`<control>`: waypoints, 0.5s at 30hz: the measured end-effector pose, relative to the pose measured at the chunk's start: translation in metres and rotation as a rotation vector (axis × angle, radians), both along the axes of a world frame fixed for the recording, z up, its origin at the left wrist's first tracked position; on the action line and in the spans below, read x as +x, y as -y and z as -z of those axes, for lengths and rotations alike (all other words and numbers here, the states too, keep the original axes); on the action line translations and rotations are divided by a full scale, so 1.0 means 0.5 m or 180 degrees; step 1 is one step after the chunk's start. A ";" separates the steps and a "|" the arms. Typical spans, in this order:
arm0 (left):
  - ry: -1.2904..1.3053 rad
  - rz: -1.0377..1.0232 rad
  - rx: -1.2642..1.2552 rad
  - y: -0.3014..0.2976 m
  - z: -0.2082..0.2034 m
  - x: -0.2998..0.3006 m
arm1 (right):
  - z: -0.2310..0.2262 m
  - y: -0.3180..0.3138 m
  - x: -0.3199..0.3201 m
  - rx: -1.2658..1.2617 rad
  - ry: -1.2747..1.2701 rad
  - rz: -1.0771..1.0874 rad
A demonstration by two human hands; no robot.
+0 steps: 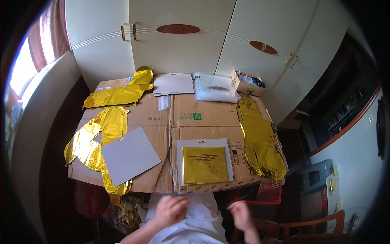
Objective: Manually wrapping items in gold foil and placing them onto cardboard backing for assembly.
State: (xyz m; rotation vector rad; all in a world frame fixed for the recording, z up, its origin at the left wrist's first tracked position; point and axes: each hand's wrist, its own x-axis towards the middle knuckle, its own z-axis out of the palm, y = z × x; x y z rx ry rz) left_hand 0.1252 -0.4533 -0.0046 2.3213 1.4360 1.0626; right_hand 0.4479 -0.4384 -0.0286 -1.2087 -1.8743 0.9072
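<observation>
Both hands are beyond the table's front edge, over my lap. My left hand (172, 209) is closed, fingers curled together and slightly blurred; anything in it is hidden. To the right, my right hand (240, 214) is closed too, with a thin dark shape by its fingertips that I cannot make out. On the table before them lies a flat gold foil pack (205, 164) in a clear sleeve on a white hang card (180, 162). Left of it, a bare grey-white card (131, 156) with a hang slot rests tilted across a gold foil balloon (113, 122).
Cardboard (154, 132) covers the table. Behind are another foil balloon (115, 96), stacked cards (174, 84), white strips (163, 103), clear plastic sleeves (215, 87) and a small box (248, 84). Foil balloons (260, 140) lie right. A red basket (270, 191) and wooden chair (313, 223) stand below.
</observation>
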 end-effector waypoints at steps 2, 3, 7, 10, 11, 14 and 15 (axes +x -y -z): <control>0.0631 0.0611 -0.0582 0.020 -0.002 0.043 | 0.005 0.038 -0.093 -0.0910 -0.0787 -0.0861; 0.1039 0.0929 -0.1087 0.029 -0.004 0.051 | 0.001 0.045 -0.124 -0.1264 -0.1147 -0.1329; 0.1975 0.0952 -0.2091 0.090 0.087 0.037 | -0.006 0.031 -0.205 -0.1735 -0.2395 -0.1971; 0.1983 0.0775 -0.1747 0.097 0.105 -0.002 | -0.003 0.015 -0.227 -0.2340 -0.2908 -0.2113; 0.1840 0.0690 -0.1542 0.098 0.103 -0.017 | -0.003 0.010 -0.230 -0.2381 -0.2910 -0.2162; 0.2282 0.0505 -0.1625 0.121 0.125 -0.033 | 0.008 0.005 -0.246 -0.2620 -0.2995 -0.2401; 0.2520 0.0365 -0.1693 0.130 0.124 -0.035 | 0.022 0.013 -0.252 -0.2738 -0.3105 -0.2490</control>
